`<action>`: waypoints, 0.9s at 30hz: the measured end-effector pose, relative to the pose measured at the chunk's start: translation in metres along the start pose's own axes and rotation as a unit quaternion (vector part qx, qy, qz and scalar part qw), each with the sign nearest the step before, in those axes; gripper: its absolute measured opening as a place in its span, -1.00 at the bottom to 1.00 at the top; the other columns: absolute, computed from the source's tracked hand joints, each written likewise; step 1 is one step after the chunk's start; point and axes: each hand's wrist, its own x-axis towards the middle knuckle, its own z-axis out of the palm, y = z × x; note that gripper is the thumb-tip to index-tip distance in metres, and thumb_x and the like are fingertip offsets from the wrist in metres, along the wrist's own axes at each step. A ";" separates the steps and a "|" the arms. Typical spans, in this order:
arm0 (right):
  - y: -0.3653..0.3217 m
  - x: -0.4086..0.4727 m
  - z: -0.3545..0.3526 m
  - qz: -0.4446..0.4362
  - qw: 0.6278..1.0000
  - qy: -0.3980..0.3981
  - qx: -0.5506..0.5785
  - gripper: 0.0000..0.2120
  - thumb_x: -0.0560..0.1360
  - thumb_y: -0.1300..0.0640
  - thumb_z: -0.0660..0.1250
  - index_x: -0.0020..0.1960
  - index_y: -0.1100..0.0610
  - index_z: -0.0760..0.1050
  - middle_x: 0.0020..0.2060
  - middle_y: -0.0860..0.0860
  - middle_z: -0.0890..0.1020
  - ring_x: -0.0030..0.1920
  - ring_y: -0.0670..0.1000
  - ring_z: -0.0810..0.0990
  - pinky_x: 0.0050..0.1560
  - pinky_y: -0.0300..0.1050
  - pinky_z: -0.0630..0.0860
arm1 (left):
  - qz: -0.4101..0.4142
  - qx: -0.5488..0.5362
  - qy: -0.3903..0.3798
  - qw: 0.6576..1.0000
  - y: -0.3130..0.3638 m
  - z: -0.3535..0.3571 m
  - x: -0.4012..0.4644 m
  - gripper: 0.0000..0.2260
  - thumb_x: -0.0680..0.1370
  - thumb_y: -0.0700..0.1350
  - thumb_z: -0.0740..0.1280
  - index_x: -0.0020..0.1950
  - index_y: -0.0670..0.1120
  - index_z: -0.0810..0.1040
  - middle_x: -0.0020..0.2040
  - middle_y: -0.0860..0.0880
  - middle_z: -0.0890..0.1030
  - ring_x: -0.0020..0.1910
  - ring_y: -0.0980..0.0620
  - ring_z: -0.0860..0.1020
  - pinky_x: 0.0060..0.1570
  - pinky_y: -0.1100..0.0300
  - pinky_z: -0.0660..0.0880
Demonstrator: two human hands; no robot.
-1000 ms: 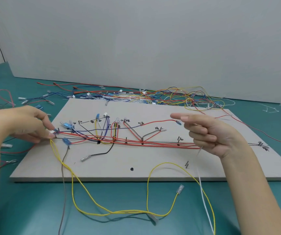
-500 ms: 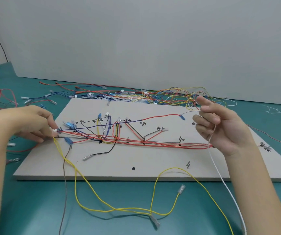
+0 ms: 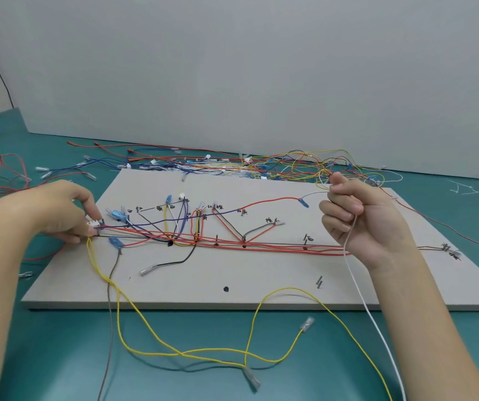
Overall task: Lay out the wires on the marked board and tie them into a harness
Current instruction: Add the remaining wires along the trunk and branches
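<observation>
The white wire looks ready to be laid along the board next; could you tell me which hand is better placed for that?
Right, probably. The right hand already grips the white wire above the board, while the left hand pinches the white connector at the left edge.

Left hand (image 3: 59, 212) low, fingertips pinched, palm down; right hand (image 3: 368, 218) raised, fingers curled, palm toward camera.

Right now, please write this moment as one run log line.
left hand: pinches white connector | right hand: holds white wire | board: wires untied
</observation>
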 end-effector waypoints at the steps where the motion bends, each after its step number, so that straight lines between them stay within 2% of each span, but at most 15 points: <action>1: 0.000 0.000 0.000 0.000 1.000 0.001 0.001 -0.84 0.34 0.28 0.29 -0.13 0.07 0.49 -0.57 -0.10 0.20 -0.52 -0.10 0.12 -0.59 -0.28 0.11 | -0.003 0.002 0.003 1.000 0.000 0.000 -0.001 -0.82 0.32 -0.43 0.53 -0.19 -0.22 0.64 -0.29 -0.23 0.55 -0.48 -0.11 0.54 -0.56 0.20 0.53; 4: 0.000 0.000 0.000 -0.001 1.000 0.004 0.003 -0.84 0.34 0.28 0.29 -0.14 0.07 0.49 -0.57 -0.10 0.20 -0.52 -0.10 0.12 -0.58 -0.29 0.09 | -0.019 -0.002 0.013 1.000 0.001 -0.001 -0.003 -0.79 0.26 -0.38 0.59 -0.22 -0.21 0.64 -0.37 -0.22 0.62 -0.58 -0.05 0.55 -0.58 0.23 0.50; 8: -0.002 0.000 -0.002 -0.004 1.000 0.007 0.004 -0.85 0.33 0.28 0.30 -0.16 0.06 0.50 -0.57 -0.11 0.19 -0.53 -0.10 0.13 -0.59 -0.29 0.10 | -0.033 0.001 0.015 0.999 0.004 -0.002 -0.006 -0.79 0.26 -0.35 0.61 -0.21 -0.22 0.63 -0.49 -0.14 0.62 -0.62 -0.01 0.54 -0.60 0.24 0.49; 13: -0.001 0.001 -0.002 -0.004 1.000 0.007 0.001 -0.85 0.33 0.28 0.30 -0.16 0.06 0.50 -0.57 -0.11 0.19 -0.53 -0.10 0.14 -0.58 -0.29 0.09 | -0.030 0.012 0.016 0.999 0.008 0.002 -0.008 -0.78 0.26 -0.37 0.60 -0.21 -0.26 0.61 -0.39 -0.19 0.59 -0.58 -0.04 0.53 -0.56 0.21 0.52; 17: -0.001 0.000 -0.002 -0.002 1.000 0.009 0.004 -0.84 0.33 0.28 0.30 -0.16 0.06 0.49 -0.57 -0.11 0.19 -0.53 -0.10 0.13 -0.56 -0.28 0.07 | -0.032 0.007 0.024 0.999 0.007 -0.001 -0.009 -0.79 0.22 -0.36 0.62 -0.27 -0.24 0.64 -0.40 -0.17 0.58 -0.59 -0.02 0.53 -0.57 0.23 0.50; 20: 0.000 0.001 -0.002 -0.001 1.000 0.010 0.005 -0.84 0.33 0.28 0.30 -0.15 0.06 0.48 -0.57 -0.11 0.20 -0.53 -0.11 0.14 -0.57 -0.28 0.08 | -0.035 -0.013 0.020 0.999 0.005 -0.002 -0.008 -0.81 0.20 -0.38 0.62 -0.30 -0.24 0.67 -0.41 -0.18 0.61 -0.52 -0.04 0.56 -0.57 0.25 0.50; 23: -0.001 0.001 -0.003 0.004 1.000 0.008 0.008 -0.84 0.33 0.28 0.30 -0.16 0.06 0.48 -0.57 -0.11 0.19 -0.53 -0.11 0.13 -0.58 -0.29 0.09 | -0.043 -0.012 0.013 0.999 0.005 -0.003 -0.006 -0.81 0.23 -0.39 0.60 -0.26 -0.27 0.66 -0.44 -0.18 0.63 -0.48 -0.08 0.59 -0.55 0.23 0.52; 27: 0.000 0.002 -0.002 0.004 1.000 0.012 0.008 -0.84 0.33 0.28 0.31 -0.16 0.06 0.48 -0.56 -0.11 0.19 -0.54 -0.11 0.14 -0.59 -0.29 0.10 | -0.054 0.001 -0.015 0.998 0.004 -0.002 -0.004 -0.83 0.32 -0.37 0.56 -0.16 -0.28 0.62 -0.38 -0.20 0.66 -0.46 -0.06 0.63 -0.53 0.24 0.51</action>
